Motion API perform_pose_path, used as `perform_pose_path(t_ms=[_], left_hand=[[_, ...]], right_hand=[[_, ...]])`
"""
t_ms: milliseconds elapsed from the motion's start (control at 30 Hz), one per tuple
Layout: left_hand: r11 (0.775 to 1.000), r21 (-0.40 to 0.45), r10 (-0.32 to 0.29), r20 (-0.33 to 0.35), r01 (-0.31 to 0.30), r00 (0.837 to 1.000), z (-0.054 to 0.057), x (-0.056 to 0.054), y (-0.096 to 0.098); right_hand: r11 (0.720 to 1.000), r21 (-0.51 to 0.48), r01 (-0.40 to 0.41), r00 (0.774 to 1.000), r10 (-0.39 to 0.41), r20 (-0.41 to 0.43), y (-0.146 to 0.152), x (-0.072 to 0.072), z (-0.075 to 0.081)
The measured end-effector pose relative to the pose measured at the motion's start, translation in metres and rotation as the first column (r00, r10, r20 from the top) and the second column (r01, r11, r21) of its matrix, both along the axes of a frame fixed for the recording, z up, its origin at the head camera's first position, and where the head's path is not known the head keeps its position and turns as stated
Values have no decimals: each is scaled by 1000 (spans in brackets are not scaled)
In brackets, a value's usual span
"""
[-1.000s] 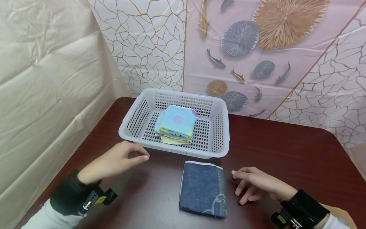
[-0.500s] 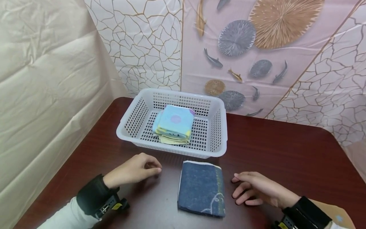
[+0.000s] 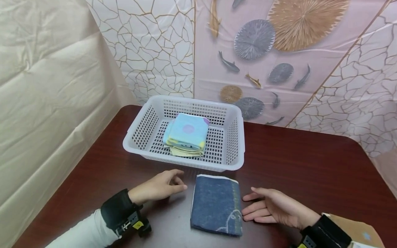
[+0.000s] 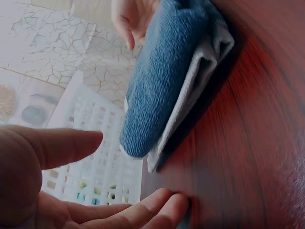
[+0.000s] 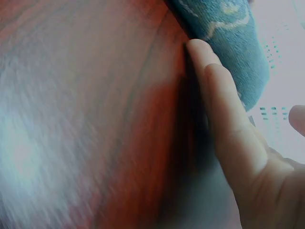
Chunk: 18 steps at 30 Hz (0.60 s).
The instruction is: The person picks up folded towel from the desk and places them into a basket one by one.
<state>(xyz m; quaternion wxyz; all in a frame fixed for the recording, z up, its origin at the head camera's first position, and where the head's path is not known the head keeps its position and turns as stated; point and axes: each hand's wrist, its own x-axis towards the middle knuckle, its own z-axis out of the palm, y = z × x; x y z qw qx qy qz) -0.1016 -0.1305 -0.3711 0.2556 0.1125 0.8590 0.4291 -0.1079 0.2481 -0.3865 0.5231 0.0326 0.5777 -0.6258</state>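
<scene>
A folded dark blue towel [image 3: 215, 206] with a pale edge lies on the table in front of the basket. To its left, my left hand [image 3: 158, 186] hovers with thumb and fingers apart, holding nothing. My right hand [image 3: 276, 208] is at the towel's right side, its straight fingertips right at the edge. In the left wrist view the folded layers of the towel [image 4: 162, 81] face the parted thumb and fingers [image 4: 138, 210]. In the right wrist view the extended fingers [image 5: 228, 100] point along the table to the towel [image 5: 233, 43].
Behind the towel stands a white perforated plastic basket [image 3: 227, 167] holding a small stack of folded light blue and yellow towels [image 3: 189, 131]. A tan item with a pale star [image 3: 356, 229] sits at the right front edge of the dark wooden table [image 3: 297, 155]. Patterned curtains hang behind.
My left hand has come right and down from beside the basket toward the towel. My right hand has moved slightly left to the towel's edge, its fingers straightening. The towel lies as before.
</scene>
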Motion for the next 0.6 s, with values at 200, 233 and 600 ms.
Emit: perform_pose_path(t_ms=[200,233,600], left_hand=[[985,171,-6,245,-37,970,3,7,5],[976,205,5,291,-68,957,3,8,6],[882,322,117,556,-343,823,5,15,18]], right_hand=[[1000,-15,18,1000,-18,4,-7,2,-3],[1000,-10,22,1000,-22,3,-8,2,-3],[998,-41,40,998,-38,52,-24,1,-3]])
